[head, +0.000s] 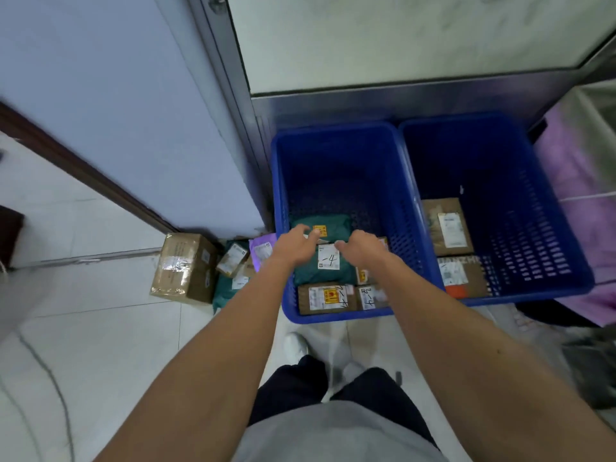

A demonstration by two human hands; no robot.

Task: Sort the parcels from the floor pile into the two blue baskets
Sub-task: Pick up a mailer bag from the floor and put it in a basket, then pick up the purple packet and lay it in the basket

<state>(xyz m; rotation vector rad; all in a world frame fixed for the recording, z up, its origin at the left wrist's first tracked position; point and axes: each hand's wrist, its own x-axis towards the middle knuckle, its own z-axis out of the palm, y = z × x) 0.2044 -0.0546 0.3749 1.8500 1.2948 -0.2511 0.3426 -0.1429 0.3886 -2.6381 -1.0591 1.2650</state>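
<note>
Fingers of the left hand (295,243) curl loosely over the top edge of a green parcel bag (325,261) at the middle of the frame; whether they grip it or merely rest on it is hard to tell through the motion blur. At lower left of centre, the floor pile (213,268) sits against the wall: a taped cardboard box (183,266), small boxes, a purple bag (263,250) and another green bag. The green parcel bag lies inside the left blue basket (383,195), on top of brown boxes with handwritten labels. The right hand (358,246) touches the bag's upper right edge, fingers bent and loose. The right blue basket (520,195), touching the left one, holds two brown boxes (448,226) in its near left corner.
</note>
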